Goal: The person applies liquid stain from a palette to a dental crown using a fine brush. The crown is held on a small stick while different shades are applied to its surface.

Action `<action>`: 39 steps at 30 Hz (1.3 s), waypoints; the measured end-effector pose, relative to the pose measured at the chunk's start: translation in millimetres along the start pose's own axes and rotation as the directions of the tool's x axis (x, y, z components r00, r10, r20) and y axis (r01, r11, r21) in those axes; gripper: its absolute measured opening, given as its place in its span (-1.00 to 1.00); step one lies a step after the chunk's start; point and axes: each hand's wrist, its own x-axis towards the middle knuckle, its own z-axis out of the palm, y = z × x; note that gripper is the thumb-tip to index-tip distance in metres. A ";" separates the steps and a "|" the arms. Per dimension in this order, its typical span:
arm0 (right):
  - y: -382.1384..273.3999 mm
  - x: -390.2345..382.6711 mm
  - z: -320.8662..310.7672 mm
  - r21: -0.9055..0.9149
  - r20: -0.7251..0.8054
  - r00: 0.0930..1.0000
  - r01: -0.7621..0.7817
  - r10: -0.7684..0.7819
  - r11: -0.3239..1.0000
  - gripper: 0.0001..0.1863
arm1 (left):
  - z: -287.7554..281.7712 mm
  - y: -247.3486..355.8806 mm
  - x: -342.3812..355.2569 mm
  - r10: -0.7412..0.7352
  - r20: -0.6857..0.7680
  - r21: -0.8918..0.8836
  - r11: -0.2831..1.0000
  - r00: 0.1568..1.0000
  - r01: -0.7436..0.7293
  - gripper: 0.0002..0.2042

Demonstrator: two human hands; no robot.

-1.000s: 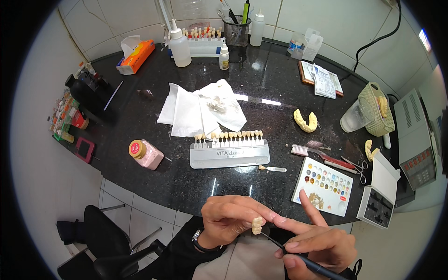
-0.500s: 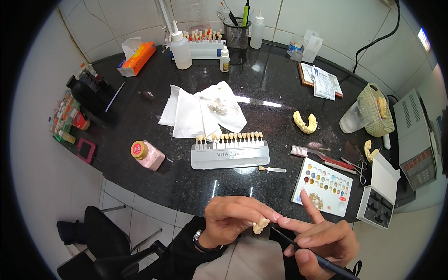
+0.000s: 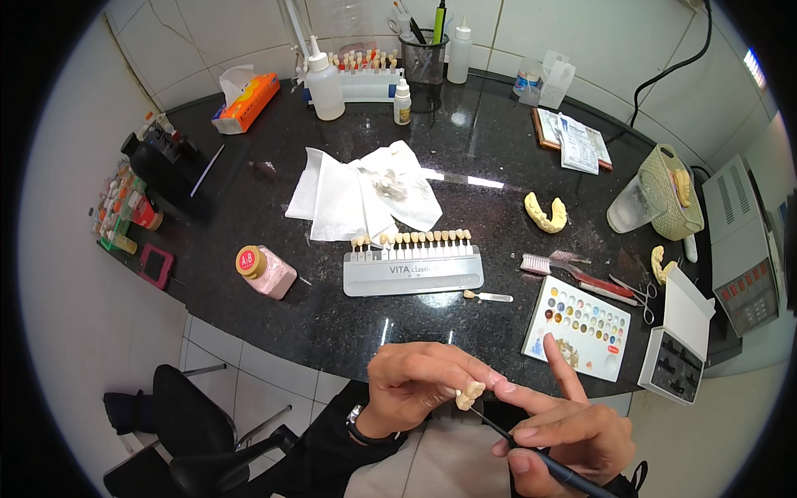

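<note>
Between thumb and fingers my left hand pinches a small cream-coloured dental bridge with tooth shapes. My right hand grips a slim dark-handled brush like a pen, its index finger stretched out. The brush's fine tip meets the bridge's lower edge, or lies very close to it. Fingertips of both hands touch just right of the bridge. Beyond my right hand lies a white paint palette with rows of coloured wells and a brownish smear.
A tooth shade guide stands mid-table, one loose shade tab beside it. Behind are crumpled white tissues. A pink jar stands left. Rightward lie a toothbrush, scissors-like forceps, a dental model and an open box.
The brush tip has moved left and up from a gap beside the bridge to its lower edge. My right hand has shifted slightly left. The whole view has moved a little.
</note>
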 end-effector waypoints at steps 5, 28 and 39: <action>-0.5 2.3 3.3 0.084 -0.115 0.992 0.055 -0.045 0.995 -0.85 | -0.2 0.7 -0.8 0.004 0.045 0.036 0.999 0.999 -0.005 -0.94; 25.5 4.9 23.0 0.516 -0.294 0.956 0.139 0.022 0.845 -0.80 | 15.4 40.4 4.3 0.005 -0.079 0.466 0.884 0.997 0.033 -0.85; 23.5 2.0 24.9 0.381 -0.331 0.932 -0.009 0.146 0.924 -0.71 | 23.7 37.8 3.9 -0.020 -0.204 0.450 0.886 0.979 0.112 -0.88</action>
